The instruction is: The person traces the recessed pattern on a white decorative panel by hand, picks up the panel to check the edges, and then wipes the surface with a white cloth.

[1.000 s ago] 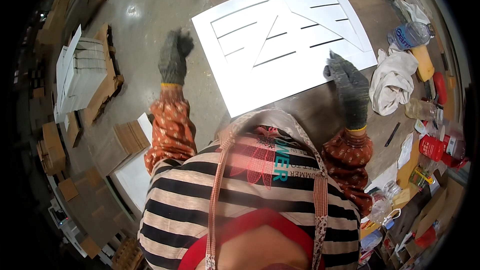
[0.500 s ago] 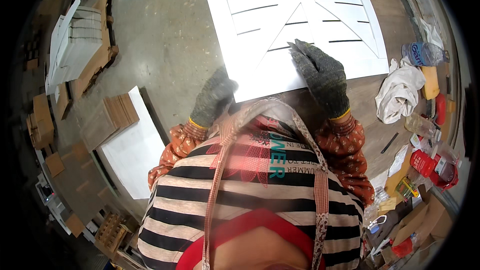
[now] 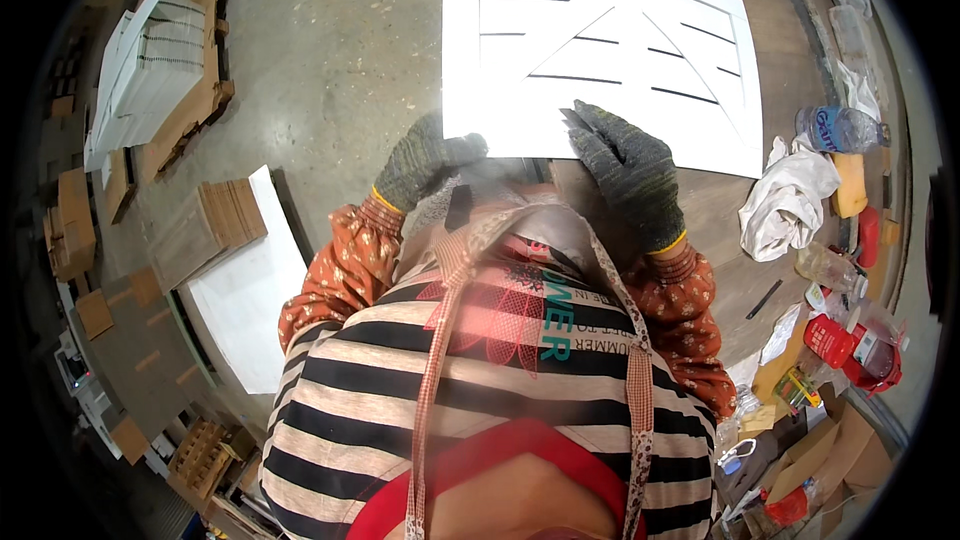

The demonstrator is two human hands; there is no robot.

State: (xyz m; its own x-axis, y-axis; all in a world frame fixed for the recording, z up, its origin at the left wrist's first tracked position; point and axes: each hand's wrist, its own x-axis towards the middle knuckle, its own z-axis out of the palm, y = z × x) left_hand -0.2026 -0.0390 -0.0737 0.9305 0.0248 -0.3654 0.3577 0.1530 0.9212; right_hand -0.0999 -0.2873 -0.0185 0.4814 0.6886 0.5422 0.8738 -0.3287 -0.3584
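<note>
A white panel [image 3: 600, 125] with black slots and thin angled lines lies on the brown worktable [image 3: 715, 230] in front of me. My left hand [image 3: 422, 162], in a dark grey knitted glove with a yellow cuff, grips its near left corner. The thumb rests on top there and the fingers are mostly hidden. At the near edge, my right hand [image 3: 635, 175], gloved the same way, reaches over the panel with fingers drawn together. A small dark pointed tip shows at its fingertips; I cannot tell what it is.
On the table's right are a crumpled white cloth [image 3: 790, 202], a plastic bottle [image 3: 842, 130], a thin black tool [image 3: 764, 300] and a red container [image 3: 830, 340]. A cardboard box [image 3: 835, 450] stands lower right. To the left are stacked white panels [image 3: 165, 60] and brown boards [image 3: 230, 217].
The panel has turned clockwise, its near left corner shifting away from me and its right end coming nearer. My left hand has moved to that corner. My right hand has slid slightly toward me.
</note>
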